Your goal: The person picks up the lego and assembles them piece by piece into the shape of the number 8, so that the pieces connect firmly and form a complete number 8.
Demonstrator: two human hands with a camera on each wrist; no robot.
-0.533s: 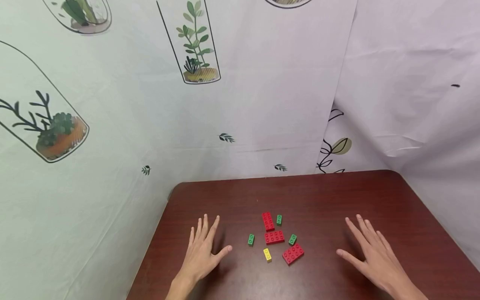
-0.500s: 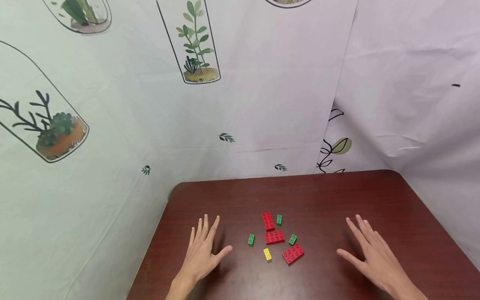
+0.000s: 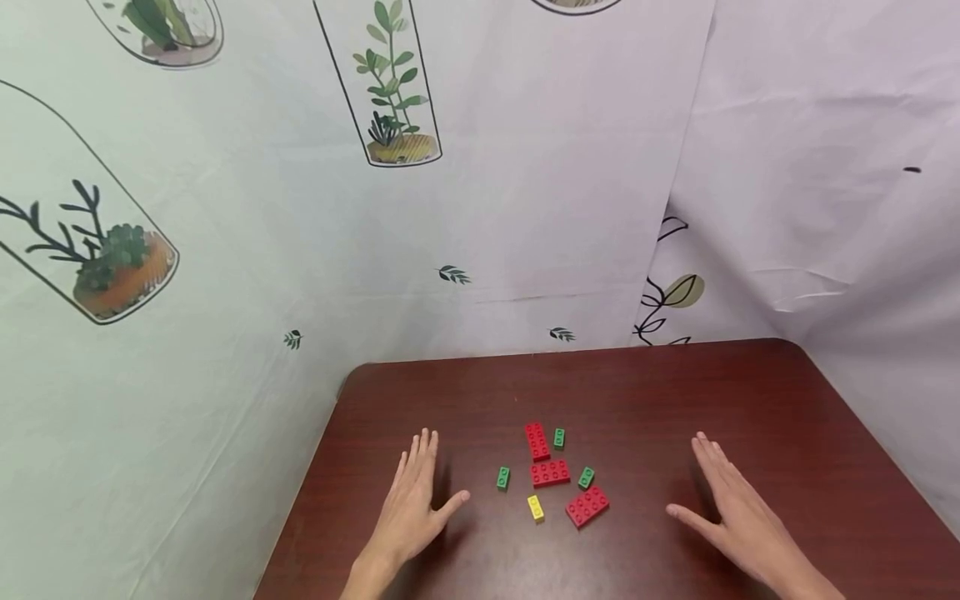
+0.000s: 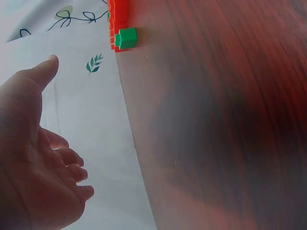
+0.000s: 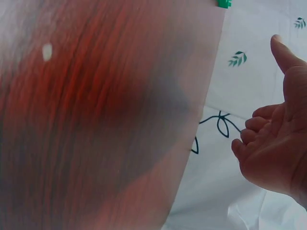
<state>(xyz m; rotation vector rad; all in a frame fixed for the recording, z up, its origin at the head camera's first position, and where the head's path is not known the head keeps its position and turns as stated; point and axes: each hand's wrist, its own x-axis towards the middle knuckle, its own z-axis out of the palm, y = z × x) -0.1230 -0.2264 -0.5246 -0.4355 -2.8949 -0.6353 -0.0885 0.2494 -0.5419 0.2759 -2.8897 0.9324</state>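
Toy building bricks lie loose in the middle of the table. Three are red, a rear one (image 3: 537, 442), a middle one (image 3: 551, 473) and a front one (image 3: 587, 507). Three small green ones are a left one (image 3: 503, 478), a back one (image 3: 558, 439) and a right one (image 3: 586, 477). A small yellow brick (image 3: 536, 509) lies in front. My left hand (image 3: 408, 510) hovers left of them, fingers straight, thumb towards the bricks. On the opposite side my right hand (image 3: 746, 518) holds the same pose, farther from the bricks. Neither hand touches anything.
The dark red-brown table (image 3: 637, 392) has rounded far corners. Pale cloth (image 3: 525, 208) printed with plants hangs behind it and along both sides. A bright light spot (image 5: 47, 52) shows on the tabletop in the right wrist view.
The spread fingers of both hands have drawn closer together, and both hands have turned and shifted slightly inward. The bricks lie as before.
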